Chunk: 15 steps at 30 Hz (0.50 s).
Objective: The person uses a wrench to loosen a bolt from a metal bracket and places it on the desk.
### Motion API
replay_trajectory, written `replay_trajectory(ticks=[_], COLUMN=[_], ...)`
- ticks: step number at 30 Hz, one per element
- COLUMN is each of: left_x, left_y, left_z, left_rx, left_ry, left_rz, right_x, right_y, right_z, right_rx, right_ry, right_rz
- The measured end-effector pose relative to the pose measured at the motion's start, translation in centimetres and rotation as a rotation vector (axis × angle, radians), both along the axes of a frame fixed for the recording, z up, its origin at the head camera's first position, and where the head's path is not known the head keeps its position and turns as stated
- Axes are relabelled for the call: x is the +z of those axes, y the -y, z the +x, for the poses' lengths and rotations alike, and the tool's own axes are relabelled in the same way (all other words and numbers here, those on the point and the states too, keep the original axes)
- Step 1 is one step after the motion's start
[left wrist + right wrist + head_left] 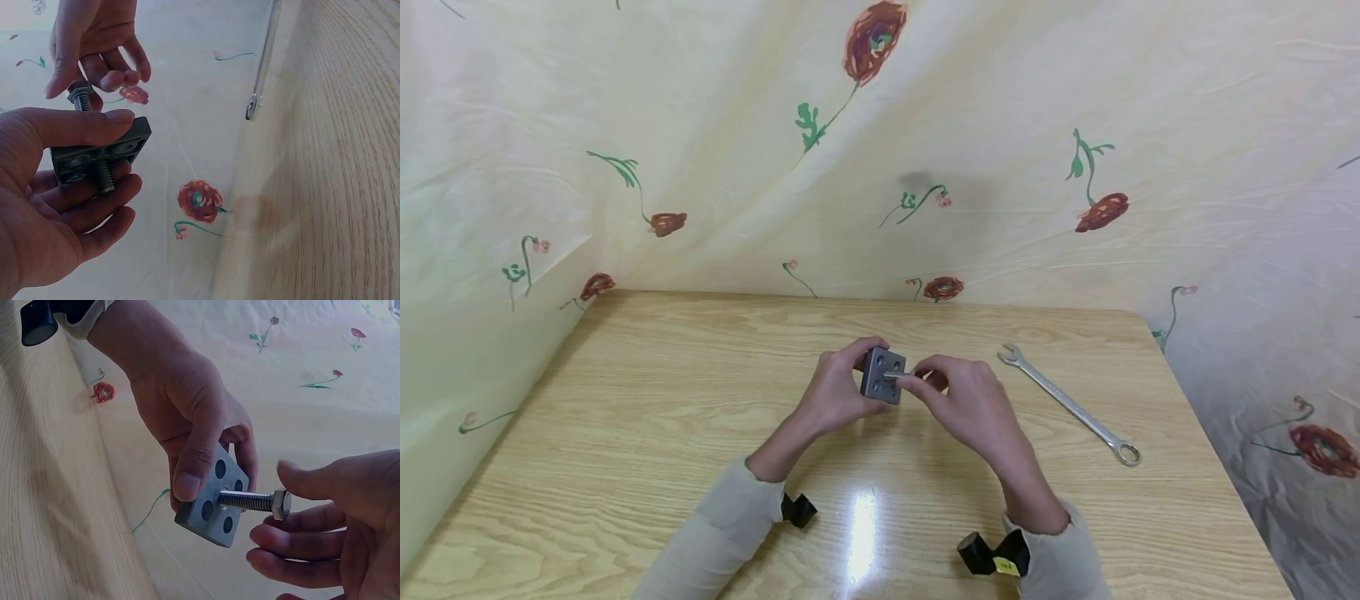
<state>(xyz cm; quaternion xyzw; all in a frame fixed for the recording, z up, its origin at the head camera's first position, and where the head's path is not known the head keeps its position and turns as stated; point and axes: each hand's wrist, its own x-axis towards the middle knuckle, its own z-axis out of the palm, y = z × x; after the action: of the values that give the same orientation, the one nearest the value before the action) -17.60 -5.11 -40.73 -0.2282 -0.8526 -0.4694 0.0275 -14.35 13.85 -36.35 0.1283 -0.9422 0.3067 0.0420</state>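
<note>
Mid-frame in the head view, the left hand (835,385) grips a dark, holed block (877,373), a bolt (247,500) running through it. The right hand's (972,402) fingers sit loosely parted about the bolt's head. I can't read the yellow label (1006,566) at lower right; a wrench (1067,402) lies farther right.

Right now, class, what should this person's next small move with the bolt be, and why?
Probably close the right grip on the bolt head and try a small turn: the right thumb stands off the head, thread shows between head and block, and the left grip holds the block.
</note>
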Motion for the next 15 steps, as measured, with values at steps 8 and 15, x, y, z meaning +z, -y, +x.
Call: replay_trajectory(ticks=[8, 15], left_x=[-0.04, -0.05], left_y=[0.02, -0.04], left_z=[-0.01, -0.04], left_rx=[-0.004, -0.007], left_ry=[-0.007, -0.001], left_rz=[0.005, 0.017], right_x=[-0.21, -0.45], right_y=[0.2, 0.19], right_z=[0.1, 0.06], right_rx=[0.042, 0.115], right_ry=[-0.138, -0.279], right_rz=[-0.022, -0.062])
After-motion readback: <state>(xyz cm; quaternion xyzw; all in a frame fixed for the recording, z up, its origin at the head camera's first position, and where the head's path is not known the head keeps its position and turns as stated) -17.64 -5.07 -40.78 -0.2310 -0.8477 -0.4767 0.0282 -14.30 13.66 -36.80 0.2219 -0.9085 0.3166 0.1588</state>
